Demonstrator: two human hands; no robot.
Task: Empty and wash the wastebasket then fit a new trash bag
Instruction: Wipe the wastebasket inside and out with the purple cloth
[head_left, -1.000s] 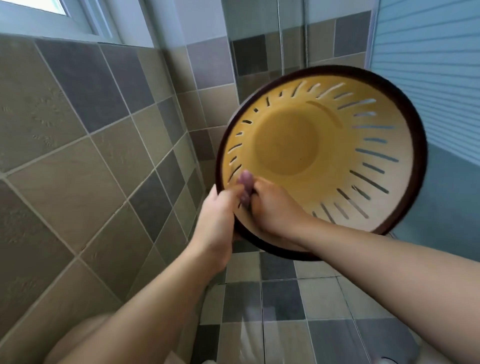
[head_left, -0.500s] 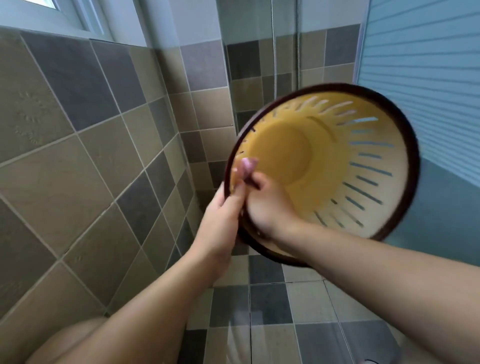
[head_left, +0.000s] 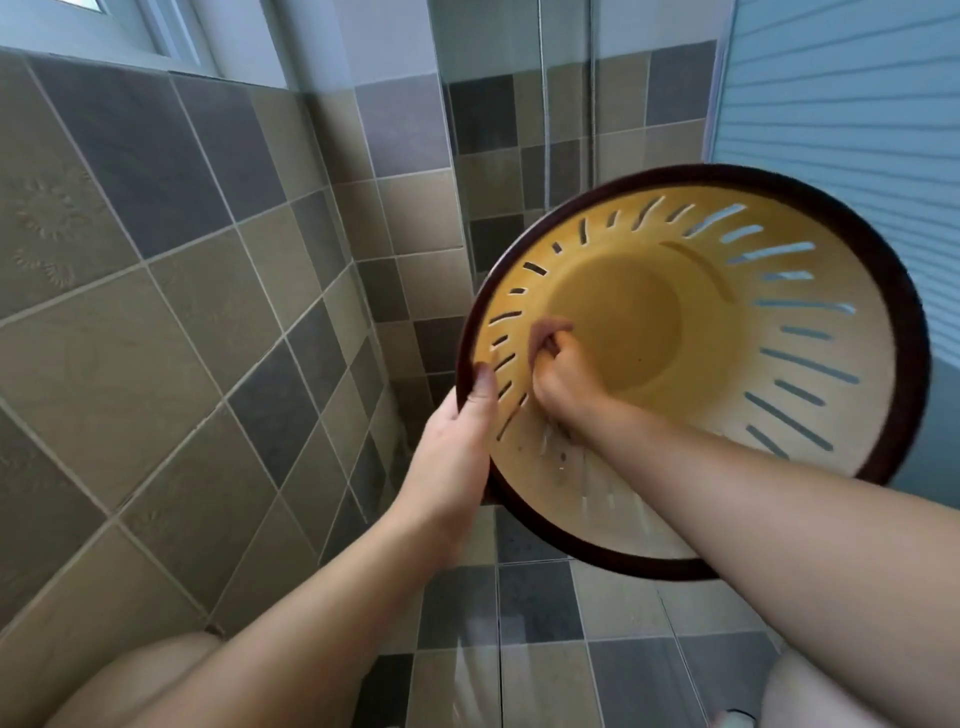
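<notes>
Both bare forearms stretched out ahead, left hand (head_left: 457, 441) up with its thumb hooked over in a grip, right hand (head_left: 558, 369) balled up, fingers curled.

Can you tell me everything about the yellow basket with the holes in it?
The wastebasket is round yellow plastic with a dark brown rim and long slots around its wall. It is empty, held in the air, tipped with its opening toward the camera. The left hand grips its rim, thumb on top. The right hand reaches inside, fingers curled against the wall.
</notes>
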